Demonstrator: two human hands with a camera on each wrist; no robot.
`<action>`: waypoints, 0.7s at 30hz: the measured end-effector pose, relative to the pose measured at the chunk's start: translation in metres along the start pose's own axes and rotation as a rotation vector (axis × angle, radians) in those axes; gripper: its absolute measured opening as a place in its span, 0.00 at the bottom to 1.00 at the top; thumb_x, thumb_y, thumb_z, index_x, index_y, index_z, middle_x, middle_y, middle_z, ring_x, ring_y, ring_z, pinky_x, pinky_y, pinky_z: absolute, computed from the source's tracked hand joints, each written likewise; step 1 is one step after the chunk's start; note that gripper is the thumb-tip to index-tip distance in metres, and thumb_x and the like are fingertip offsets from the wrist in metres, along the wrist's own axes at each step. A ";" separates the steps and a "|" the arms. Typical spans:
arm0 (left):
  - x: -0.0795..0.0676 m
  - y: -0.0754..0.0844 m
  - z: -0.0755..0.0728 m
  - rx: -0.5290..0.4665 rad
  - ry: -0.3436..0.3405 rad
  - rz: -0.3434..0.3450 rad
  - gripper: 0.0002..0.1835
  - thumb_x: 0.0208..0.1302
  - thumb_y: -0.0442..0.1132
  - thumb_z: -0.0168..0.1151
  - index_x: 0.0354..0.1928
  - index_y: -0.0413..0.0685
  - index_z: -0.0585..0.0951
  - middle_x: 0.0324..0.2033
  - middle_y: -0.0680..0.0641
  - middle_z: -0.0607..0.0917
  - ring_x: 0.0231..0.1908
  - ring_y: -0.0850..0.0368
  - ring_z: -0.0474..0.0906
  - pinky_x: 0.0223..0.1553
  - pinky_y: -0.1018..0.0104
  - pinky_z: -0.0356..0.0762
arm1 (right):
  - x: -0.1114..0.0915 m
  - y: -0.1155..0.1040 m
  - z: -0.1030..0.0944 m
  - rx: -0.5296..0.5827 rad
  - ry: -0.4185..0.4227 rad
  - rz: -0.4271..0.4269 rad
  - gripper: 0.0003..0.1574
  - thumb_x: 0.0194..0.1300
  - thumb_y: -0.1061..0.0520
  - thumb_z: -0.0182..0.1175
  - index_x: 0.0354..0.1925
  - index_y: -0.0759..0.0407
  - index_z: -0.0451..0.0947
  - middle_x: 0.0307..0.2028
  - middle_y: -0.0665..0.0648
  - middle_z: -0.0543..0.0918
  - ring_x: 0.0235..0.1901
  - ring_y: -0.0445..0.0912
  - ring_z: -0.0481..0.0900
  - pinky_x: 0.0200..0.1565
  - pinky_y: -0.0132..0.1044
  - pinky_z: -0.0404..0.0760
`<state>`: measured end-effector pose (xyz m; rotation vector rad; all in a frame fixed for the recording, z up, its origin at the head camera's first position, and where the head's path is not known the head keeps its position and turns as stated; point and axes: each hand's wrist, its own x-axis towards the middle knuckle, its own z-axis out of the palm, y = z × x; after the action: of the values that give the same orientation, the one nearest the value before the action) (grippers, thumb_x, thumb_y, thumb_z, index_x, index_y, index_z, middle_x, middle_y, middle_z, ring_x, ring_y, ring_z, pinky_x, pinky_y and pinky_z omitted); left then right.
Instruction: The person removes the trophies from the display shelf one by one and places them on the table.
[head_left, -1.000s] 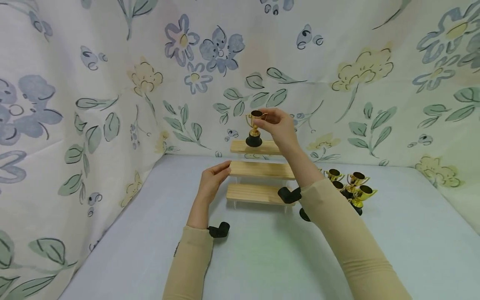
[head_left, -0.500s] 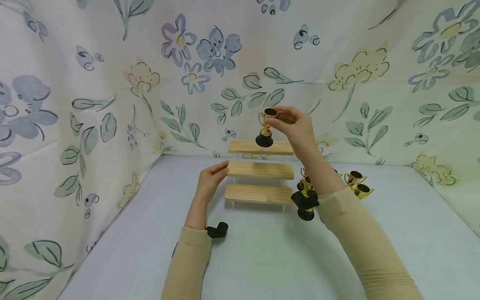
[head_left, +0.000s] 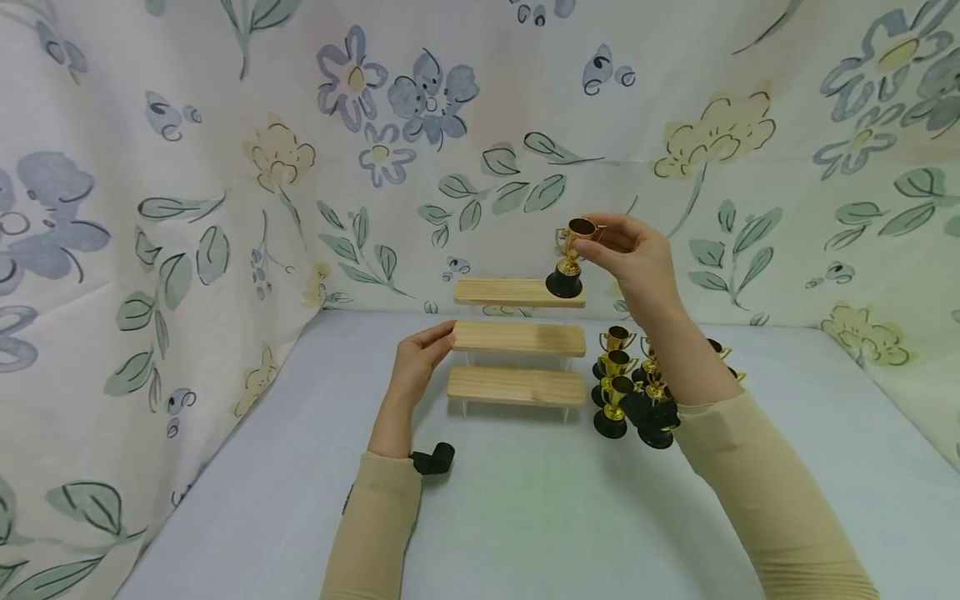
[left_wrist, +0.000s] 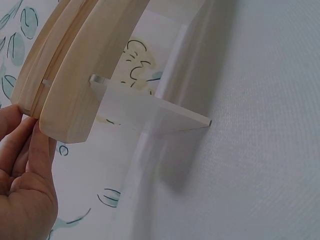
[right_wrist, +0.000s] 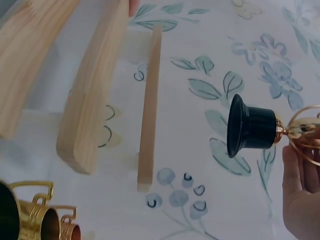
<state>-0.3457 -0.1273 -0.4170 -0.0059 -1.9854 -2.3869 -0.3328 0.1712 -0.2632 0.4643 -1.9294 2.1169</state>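
My right hand pinches a small gold trophy cup by its upper part, near one handle. In the head view its black base overlaps the right end of the top wooden board; in the right wrist view the base hangs apart from that board. My left hand grips the left end of the middle board of a three-tier wooden display stand. In the left wrist view, the thumb and fingers of that hand meet at the board's end. The bottom board sits lowest, in front.
Several more gold trophy cups stand on the table right of the stand, partly hidden by my right forearm. Clear supports hold up the boards. A floral cloth hangs behind the pale table.
My right hand has moved right with the trophy cup, from the middle of the top board to its right end. The left hand stays on the middle board.
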 end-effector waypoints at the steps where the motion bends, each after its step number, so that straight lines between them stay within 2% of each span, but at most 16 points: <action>1: 0.000 0.000 0.000 0.001 0.003 0.001 0.22 0.69 0.29 0.59 0.64 0.34 0.75 0.65 0.36 0.76 0.50 0.69 0.82 0.59 0.77 0.79 | -0.002 0.000 -0.002 -0.003 0.002 0.001 0.24 0.57 0.58 0.73 0.53 0.54 0.83 0.34 0.43 0.85 0.39 0.37 0.81 0.47 0.25 0.85; 15: 0.003 0.000 -0.001 -0.017 0.016 -0.012 0.21 0.68 0.29 0.60 0.63 0.35 0.76 0.65 0.38 0.77 0.50 0.69 0.81 0.59 0.78 0.79 | -0.023 0.005 -0.040 -0.018 0.037 0.025 0.24 0.58 0.59 0.72 0.54 0.54 0.82 0.35 0.42 0.85 0.38 0.36 0.81 0.46 0.21 0.82; 21: 0.003 -0.001 0.000 -0.022 0.019 -0.010 0.22 0.68 0.29 0.60 0.63 0.35 0.76 0.65 0.38 0.77 0.52 0.67 0.81 0.60 0.76 0.78 | -0.032 0.008 -0.053 -0.068 0.073 0.052 0.26 0.58 0.58 0.72 0.56 0.54 0.81 0.34 0.41 0.85 0.38 0.36 0.81 0.47 0.20 0.82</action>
<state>-0.3485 -0.1274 -0.4184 0.0262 -1.9559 -2.4058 -0.3100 0.2245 -0.2877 0.3222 -1.9858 2.0616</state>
